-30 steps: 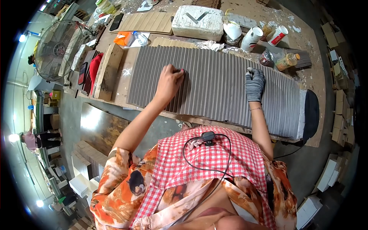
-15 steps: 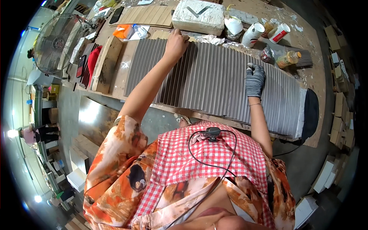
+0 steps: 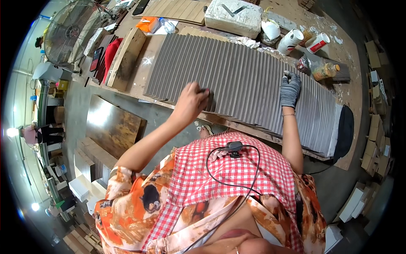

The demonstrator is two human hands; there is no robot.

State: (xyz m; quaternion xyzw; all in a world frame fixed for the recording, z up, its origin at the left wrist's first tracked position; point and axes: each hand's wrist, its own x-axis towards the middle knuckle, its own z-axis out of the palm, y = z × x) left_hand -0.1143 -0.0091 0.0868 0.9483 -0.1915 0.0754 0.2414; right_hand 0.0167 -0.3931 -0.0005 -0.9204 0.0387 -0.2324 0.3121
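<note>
A long row of grey-brown slats (image 3: 241,80) lies side by side across the bench, their lengths running from far to near. Over the near ends of the slats, left of the middle, my bare left hand (image 3: 189,103) is closed with fingers bent together; whatever is in them is hidden. My right hand (image 3: 290,89), in a grey striped knit glove, rests on the right part of the row. Its fingers are curled in, and I cannot make out anything held there.
A wooden beam (image 3: 125,59) stands left of the slats, beside a red cloth (image 3: 113,57). Behind the row are a white-smeared block (image 3: 233,19), cups (image 3: 290,41) and a bottle (image 3: 326,71). A black cloth (image 3: 344,131) hangs at the right end, and a fan (image 3: 72,31) stands far left.
My left hand has come from the far ends of the slats to their near ends. The gloved right hand keeps its place on the row. The whole view has shifted slightly.
</note>
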